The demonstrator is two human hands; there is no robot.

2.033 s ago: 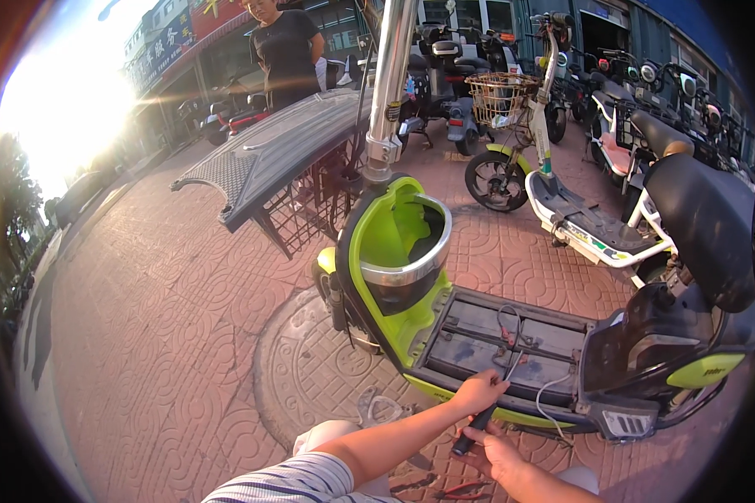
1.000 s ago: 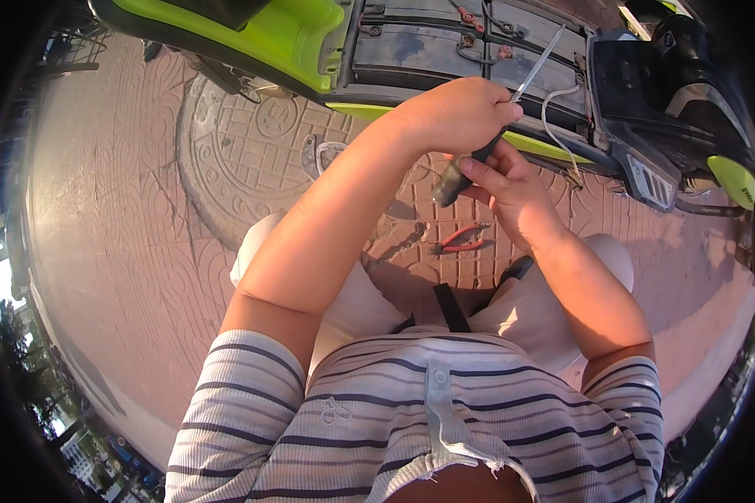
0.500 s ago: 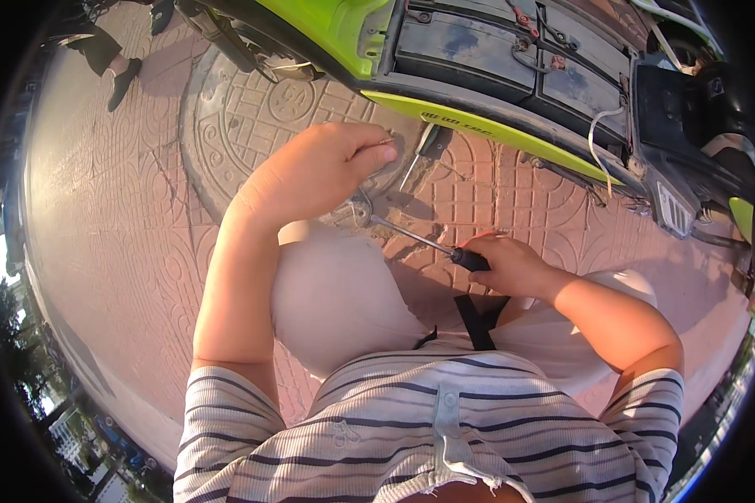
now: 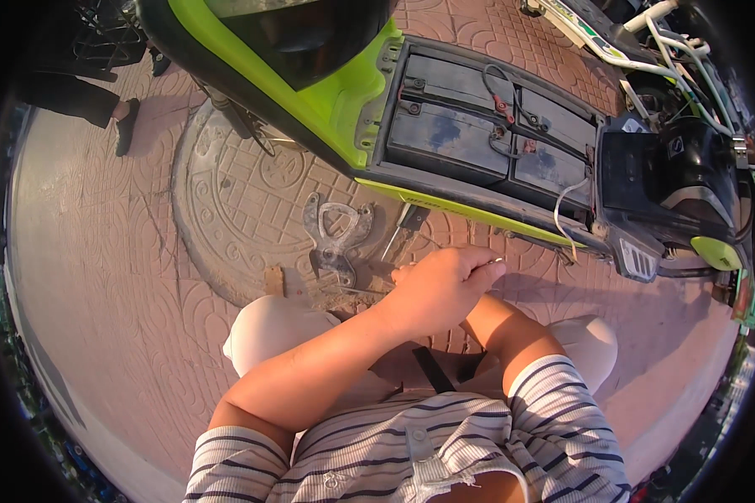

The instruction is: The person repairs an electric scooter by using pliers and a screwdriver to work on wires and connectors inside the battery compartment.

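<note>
My left hand (image 4: 453, 281) is closed in a pinch over my right wrist, with a small shiny metal piece (image 4: 497, 261) at its fingertips, too small to name. Beneath it, my right hand (image 4: 404, 273) is mostly hidden; only a bit of its fingers shows, beside the paving, and whatever it holds is out of sight. A grey metal bracket (image 4: 337, 230) with several arms lies on the round manhole cover (image 4: 226, 180). Close to it, a screwdriver (image 4: 405, 225) with a dark handle leans by the scooter's lower edge.
A green and black electric scooter (image 4: 377, 109) stands ahead, its open floor showing several dark batteries (image 4: 449, 138) with loose cables. A white cable (image 4: 559, 205) hangs over its side. A small brown piece (image 4: 273, 281) lies near my left knee. Someone's shoe (image 4: 127, 127) is at far left.
My left hand has moved right and nearer, crossing over my right arm. My right hand, which held a black-handled screwdriver, has shifted left under it. The bracket has come into full view.
</note>
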